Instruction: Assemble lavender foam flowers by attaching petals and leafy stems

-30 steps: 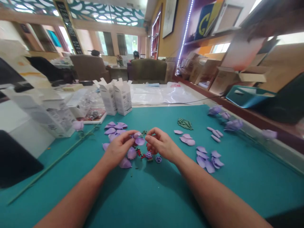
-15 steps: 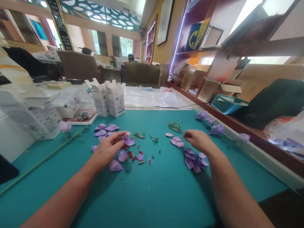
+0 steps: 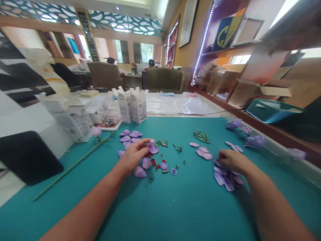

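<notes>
My left hand (image 3: pixel 136 152) is closed around a small flower head made of light purple petals (image 3: pixel 153 149), pinched between thumb and fingers. Just below it lie loose lilac petals (image 3: pixel 139 172), and another group of petals (image 3: pixel 130 134) is behind it. My right hand (image 3: pixel 233 160) is over a pile of purple petals (image 3: pixel 224 177), its fingers curled down to the pile's upper edge; what the fingertips hold, if anything, is hidden. Between the hands are small red pieces (image 3: pixel 157 165), purple wheel-shaped pieces (image 3: pixel 164 166) and green bits (image 3: pixel 179 149).
Pale pink petals (image 3: pixel 204 153) and a heap of green sticks (image 3: pixel 201 136) lie on the teal mat (image 3: pixel 180 211). White boxes (image 3: pixel 138 105) stand at the back. A long-stemmed flower (image 3: pixel 75 172) lies left, beside a black tablet-like slab (image 3: pixel 28 157). More purple flowers (image 3: pixel 254 141) lie right.
My view has turned left, so everything appears further right. My right hand has come down and nearer to the purple petal pile. The left hand keeps its hold on the flower head.
</notes>
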`<move>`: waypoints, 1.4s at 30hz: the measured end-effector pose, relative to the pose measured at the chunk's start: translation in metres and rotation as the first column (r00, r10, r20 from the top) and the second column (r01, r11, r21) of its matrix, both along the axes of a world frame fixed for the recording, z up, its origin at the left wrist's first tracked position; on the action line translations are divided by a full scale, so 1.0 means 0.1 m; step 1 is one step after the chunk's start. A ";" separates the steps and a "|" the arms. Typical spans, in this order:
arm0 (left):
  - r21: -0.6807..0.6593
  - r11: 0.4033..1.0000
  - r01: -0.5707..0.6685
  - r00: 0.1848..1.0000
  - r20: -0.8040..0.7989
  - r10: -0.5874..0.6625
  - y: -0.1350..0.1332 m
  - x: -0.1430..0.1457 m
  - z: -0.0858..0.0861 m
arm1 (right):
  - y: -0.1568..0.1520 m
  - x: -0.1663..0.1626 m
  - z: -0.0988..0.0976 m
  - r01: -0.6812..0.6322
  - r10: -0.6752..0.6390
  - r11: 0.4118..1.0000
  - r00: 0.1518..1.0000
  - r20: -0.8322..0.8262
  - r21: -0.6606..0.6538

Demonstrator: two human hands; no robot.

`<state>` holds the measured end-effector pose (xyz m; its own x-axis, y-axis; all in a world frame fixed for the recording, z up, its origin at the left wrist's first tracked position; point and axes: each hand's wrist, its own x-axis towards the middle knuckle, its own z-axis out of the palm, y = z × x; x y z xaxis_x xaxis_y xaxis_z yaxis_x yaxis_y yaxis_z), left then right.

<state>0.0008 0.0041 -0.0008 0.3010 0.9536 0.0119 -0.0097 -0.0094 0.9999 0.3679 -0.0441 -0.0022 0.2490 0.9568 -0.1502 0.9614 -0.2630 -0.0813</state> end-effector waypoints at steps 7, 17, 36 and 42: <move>0.002 1.000 0.019 1.000 0.012 -0.019 -0.01 -0.02 -0.01 | 0.11 -0.50 0.32 -0.117 0.220 0.937 0.929 -0.297 0.328; -0.021 1.000 0.020 0.999 0.034 -0.019 -0.01 -0.02 0.01 | 0.30 -1.54 0.65 -0.226 0.457 0.879 0.649 -0.608 0.420; 0.138 0.990 -0.035 0.998 -0.051 0.043 -0.03 0.02 0.05 | 0.32 -1.85 0.49 -0.332 0.627 0.686 0.720 -0.295 0.647; 0.122 0.992 -0.032 0.997 -0.061 0.040 -0.02 0.02 0.03 | 0.30 -1.91 0.46 -0.326 0.632 0.659 0.729 -0.263 0.678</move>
<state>0.0024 0.0023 0.0022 0.2704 0.9565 0.1093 0.0564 -0.1291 0.9900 0.1773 -0.0145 0.0439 -0.2208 0.8489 0.4803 0.7380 0.4673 -0.4868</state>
